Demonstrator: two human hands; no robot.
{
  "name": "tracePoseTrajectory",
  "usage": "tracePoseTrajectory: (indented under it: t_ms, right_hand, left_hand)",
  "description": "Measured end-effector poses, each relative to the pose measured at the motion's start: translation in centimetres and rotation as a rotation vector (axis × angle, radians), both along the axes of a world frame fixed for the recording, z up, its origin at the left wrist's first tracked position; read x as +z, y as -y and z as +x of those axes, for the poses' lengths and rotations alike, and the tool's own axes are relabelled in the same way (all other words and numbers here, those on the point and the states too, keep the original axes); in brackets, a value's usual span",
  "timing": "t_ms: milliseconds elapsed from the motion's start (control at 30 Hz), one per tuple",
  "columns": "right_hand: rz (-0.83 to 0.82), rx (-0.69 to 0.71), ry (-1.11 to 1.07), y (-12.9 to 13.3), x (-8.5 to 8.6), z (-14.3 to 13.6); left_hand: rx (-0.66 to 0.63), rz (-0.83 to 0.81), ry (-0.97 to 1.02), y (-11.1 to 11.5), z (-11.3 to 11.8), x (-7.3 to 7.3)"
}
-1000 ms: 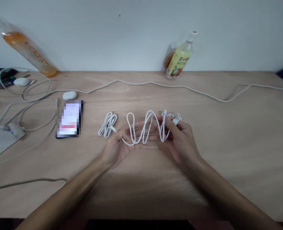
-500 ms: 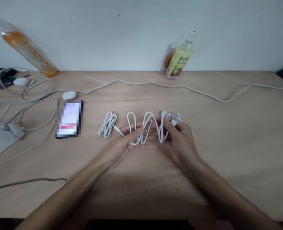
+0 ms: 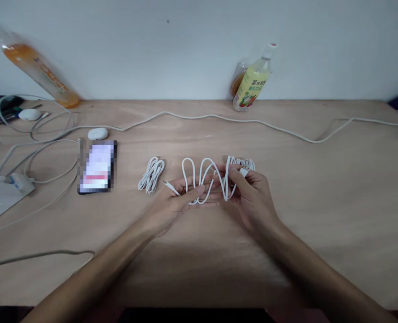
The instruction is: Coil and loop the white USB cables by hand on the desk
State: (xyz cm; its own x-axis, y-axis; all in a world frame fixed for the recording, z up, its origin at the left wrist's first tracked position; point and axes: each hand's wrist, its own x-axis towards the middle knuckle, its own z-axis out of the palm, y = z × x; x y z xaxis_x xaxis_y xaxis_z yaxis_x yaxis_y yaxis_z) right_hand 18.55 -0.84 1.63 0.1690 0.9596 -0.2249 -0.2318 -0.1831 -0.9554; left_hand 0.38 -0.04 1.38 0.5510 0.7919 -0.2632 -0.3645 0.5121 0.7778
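A white charging cable (image 3: 226,186) hangs in loose zigzag loops between my two hands, above the middle of the desk. My left hand (image 3: 177,199) holds it between thumb and fingers, palm up, with the thumb pressing across the loops. One slim metal-tipped plug sticks out on the left of that hand. On the other side my right hand (image 3: 252,190) pinches the cable between thumb and fingers, beside a wider white plug (image 3: 244,172). A bundled white cable (image 3: 150,175) lies left of my left hand. Behind my right hand another coiled white cable (image 3: 247,163) is partly hidden.
Left of the bundle lie a phone (image 3: 98,166), a white earbud case (image 3: 98,133) and tangled cables with a charger (image 3: 22,183). A long white cord (image 3: 212,116) crosses the desk's back. Against the wall stand an orange drink bottle (image 3: 40,74) and a yellow drink bottle (image 3: 252,83).
The left loops have shifted right and bunched closer together under my left thumb. The slim plug now sits slightly further right, away from the bundled cable. My right hand has barely moved.
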Motion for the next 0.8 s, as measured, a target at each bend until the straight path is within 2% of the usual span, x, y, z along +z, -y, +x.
tracePoseTrajectory:
  t_ms: [267,800]
  right_hand:
    - [-0.001,-0.011,0.033,-0.08,0.0,0.02]
    - [0.015,-0.008,0.094,0.03,-0.54,0.28]
  left_hand:
    - [-0.014,-0.041,-0.001,0.03,0.03,0.49]
    - [0.005,-0.087,0.015,0.06,-0.16,0.16]
